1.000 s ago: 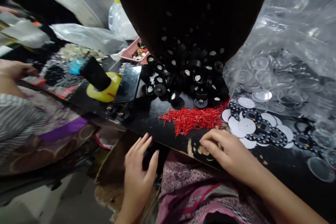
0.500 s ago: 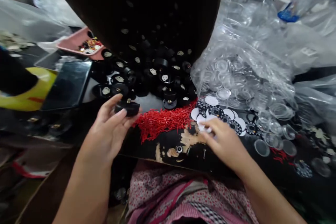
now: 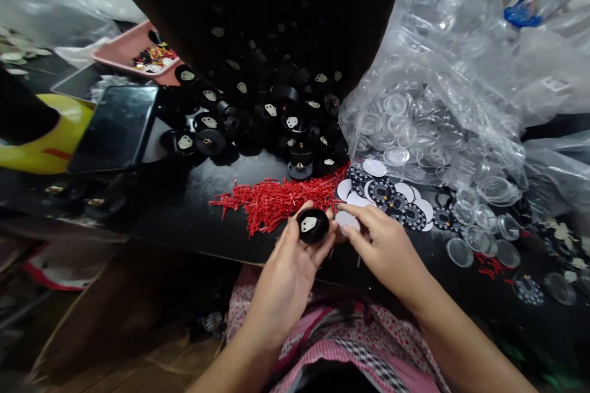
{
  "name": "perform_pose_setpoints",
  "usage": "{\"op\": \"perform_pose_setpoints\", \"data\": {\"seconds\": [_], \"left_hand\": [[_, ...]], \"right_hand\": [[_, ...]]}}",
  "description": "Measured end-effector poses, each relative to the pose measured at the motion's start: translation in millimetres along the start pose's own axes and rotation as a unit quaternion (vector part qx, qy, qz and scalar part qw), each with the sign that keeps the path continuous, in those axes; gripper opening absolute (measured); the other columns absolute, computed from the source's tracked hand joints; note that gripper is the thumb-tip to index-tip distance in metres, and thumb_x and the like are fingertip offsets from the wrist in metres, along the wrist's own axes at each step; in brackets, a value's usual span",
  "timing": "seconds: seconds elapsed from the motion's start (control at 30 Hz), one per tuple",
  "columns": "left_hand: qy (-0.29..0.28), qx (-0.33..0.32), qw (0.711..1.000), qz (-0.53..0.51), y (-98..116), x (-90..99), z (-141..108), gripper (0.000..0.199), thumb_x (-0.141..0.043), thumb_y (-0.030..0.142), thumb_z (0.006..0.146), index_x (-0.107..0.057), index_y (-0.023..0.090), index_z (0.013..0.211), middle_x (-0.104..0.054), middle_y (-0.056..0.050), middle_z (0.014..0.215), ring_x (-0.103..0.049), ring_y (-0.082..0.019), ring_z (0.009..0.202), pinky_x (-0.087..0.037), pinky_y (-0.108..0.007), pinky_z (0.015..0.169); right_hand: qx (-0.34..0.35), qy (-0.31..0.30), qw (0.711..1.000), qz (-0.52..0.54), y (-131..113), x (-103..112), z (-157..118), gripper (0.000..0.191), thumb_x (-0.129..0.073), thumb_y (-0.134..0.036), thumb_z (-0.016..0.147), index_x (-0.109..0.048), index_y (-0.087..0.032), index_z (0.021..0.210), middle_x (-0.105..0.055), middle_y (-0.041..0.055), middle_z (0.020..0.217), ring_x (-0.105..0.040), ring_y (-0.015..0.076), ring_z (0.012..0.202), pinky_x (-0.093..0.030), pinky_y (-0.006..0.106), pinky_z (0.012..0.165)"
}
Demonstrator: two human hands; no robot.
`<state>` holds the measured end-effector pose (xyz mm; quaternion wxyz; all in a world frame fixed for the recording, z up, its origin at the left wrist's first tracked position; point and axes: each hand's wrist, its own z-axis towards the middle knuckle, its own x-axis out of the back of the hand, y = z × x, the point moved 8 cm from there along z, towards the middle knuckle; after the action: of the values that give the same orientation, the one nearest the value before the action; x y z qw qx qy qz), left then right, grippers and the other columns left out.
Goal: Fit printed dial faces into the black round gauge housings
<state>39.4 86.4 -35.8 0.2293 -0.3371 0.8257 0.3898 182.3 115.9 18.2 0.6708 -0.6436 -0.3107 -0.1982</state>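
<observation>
Between the fingers and thumb of my left hand (image 3: 289,270) is a round black gauge housing (image 3: 313,225), its face tilted up to show a pale plate with holes. Close on its right, my right hand (image 3: 385,244) pinches a white disc (image 3: 346,221) by the edge; whether the two parts touch I cannot tell. Just beyond my hands lies a heap of small red pointers (image 3: 276,199). Black dial discs with white markings (image 3: 381,189) and white-backed discs (image 3: 375,167) are spread behind my right hand.
Many black housings (image 3: 299,156) lie at the back before a large dark container (image 3: 258,0). Clear round covers (image 3: 405,116) spill from a plastic bag (image 3: 442,31) on the right. To the left are a phone-like dark slab (image 3: 113,129), yellow object (image 3: 69,135) and pink tray (image 3: 120,52).
My left hand has brought the black housing rightward and turned its face up. My right hand has lifted a white disc from the pile and moved slightly left, beside the housing.
</observation>
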Motion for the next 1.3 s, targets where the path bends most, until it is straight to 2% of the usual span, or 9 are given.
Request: {"op": "perform_pose_setpoints", "data": {"seconds": [0.1, 0.17, 0.23, 0.33, 0.43, 0.67, 0.9, 1.07, 1.3], "left_hand": [[-0.006, 0.001, 1.000, -0.005, -5.7, -5.5, 0.9, 0.040, -0.048, 0.041, 0.098, -0.056, 0.023, 0.132, -0.069, -0.009, 0.124, -0.067, -0.023, 0.112, -0.052, -0.039, 0.101], [-0.012, 0.003, 1.000, -0.010, -7.1, -7.5, -0.1, 0.041, -0.047, 0.043, 0.098, -0.055, 0.024, 0.133, -0.068, -0.009, 0.127, -0.066, -0.024, 0.114, -0.052, -0.040, 0.101], [-0.017, 0.008, 1.000, -0.014, -7.6, -8.1, -1.6, 0.040, -0.046, 0.042, 0.098, -0.056, 0.023, 0.132, -0.067, -0.009, 0.128, -0.065, -0.023, 0.116, -0.052, -0.039, 0.100], [-0.025, 0.021, 0.999, -0.009, -8.6, -7.8, -3.2, 0.036, -0.046, 0.040, 0.098, -0.059, 0.022, 0.127, -0.068, -0.009, 0.126, -0.064, -0.023, 0.116, -0.052, -0.039, 0.099], [-0.035, 0.009, 0.999, 0.014, -7.6, -6.4, -3.4, 0.032, -0.049, 0.039, 0.097, -0.064, 0.021, 0.119, -0.070, -0.009, 0.124, -0.063, -0.024, 0.118, -0.051, -0.038, 0.099], [-0.063, -0.023, 0.994, 0.089, -13.2, -4.2, -4.2, 0.028, -0.057, 0.034, 0.093, -0.066, 0.038, 0.119, -0.067, 0.003, 0.131, -0.052, -0.022, 0.133, -0.045, -0.039, 0.107], [-0.083, -0.039, 0.982, 0.165, -15.2, 5.7, -0.2, 0.034, -0.064, 0.034, 0.089, -0.066, 0.032, 0.123, -0.061, -0.003, 0.139, -0.051, -0.026, 0.133, -0.049, -0.039, 0.103], [-0.115, -0.042, 0.976, 0.178, -16.2, 2.3, -1.9, 0.034, -0.064, 0.032, 0.089, -0.066, 0.033, 0.123, -0.062, -0.002, 0.138, -0.054, -0.023, 0.130, -0.048, -0.036, 0.104], [-0.091, -0.068, 0.948, 0.296, -9.0, 2.1, -5.2, 0.027, -0.065, 0.023, 0.086, -0.066, 0.025, 0.113, -0.069, -0.004, 0.124, -0.061, -0.022, 0.119, -0.045, -0.037, 0.105]], "right_hand": [[-0.034, -0.072, 0.988, 0.131, -6.7, -19.2, -0.2, 0.046, -0.064, -0.028, 0.085, -0.057, -0.020, 0.131, -0.068, 0.0054, 0.099, -0.063, 0.0191, 0.086, -0.051, 0.035, 0.079], [-0.068, -0.087, 0.976, 0.188, -2.2, -23.2, 1.1, 0.044, -0.062, -0.026, 0.086, -0.057, -0.020, 0.129, -0.067, 0.0032, 0.093, -0.063, 0.0165, 0.079, -0.051, 0.031, 0.073], [-0.085, -0.068, 0.976, 0.189, 4.9, -18.9, 3.1, 0.032, -0.058, -0.025, 0.087, -0.062, -0.020, 0.118, -0.065, 0.0015, 0.087, -0.061, 0.0149, 0.075, -0.049, 0.030, 0.070], [-0.064, -0.029, 0.986, 0.151, 7.3, -7.2, 5.2, 0.011, -0.063, -0.026, 0.084, -0.065, -0.020, 0.094, -0.061, 0.0009, 0.085, -0.057, 0.0142, 0.074, -0.046, 0.029, 0.069], [-0.061, -0.027, 0.983, 0.172, 2.7, -3.4, 5.4, 0.009, -0.064, -0.029, 0.084, -0.062, -0.020, 0.083, -0.062, 0.0005, 0.083, -0.056, 0.0139, 0.072, -0.045, 0.028, 0.068], [-0.088, 0.005, 0.975, 0.205, -8.3, -7.4, 7.8, 0.010, -0.062, -0.027, 0.086, -0.058, -0.021, 0.080, -0.062, -0.0015, 0.076, -0.060, 0.0140, 0.067, -0.050, 0.028, 0.062], [-0.124, -0.025, 0.970, 0.209, 0.6, -12.1, 5.7, 0.013, -0.061, -0.027, 0.086, -0.052, -0.022, 0.077, -0.061, -0.0023, 0.073, -0.062, 0.0139, 0.059, -0.052, 0.028, 0.055], [-0.110, -0.038, 0.984, 0.138, 1.4, -7.1, 6.3, 0.016, -0.062, -0.031, 0.086, -0.051, -0.023, 0.077, -0.060, -0.0030, 0.072, -0.061, 0.0148, 0.063, -0.048, 0.029, 0.059], [-0.095, -0.064, 0.987, 0.115, -3.8, -12.6, -13.9, 0.011, -0.055, -0.020, 0.086, -0.054, -0.022, 0.097, -0.063, -0.0015, 0.080, -0.060, 0.0147, 0.071, -0.047, 0.027, 0.064]]}}
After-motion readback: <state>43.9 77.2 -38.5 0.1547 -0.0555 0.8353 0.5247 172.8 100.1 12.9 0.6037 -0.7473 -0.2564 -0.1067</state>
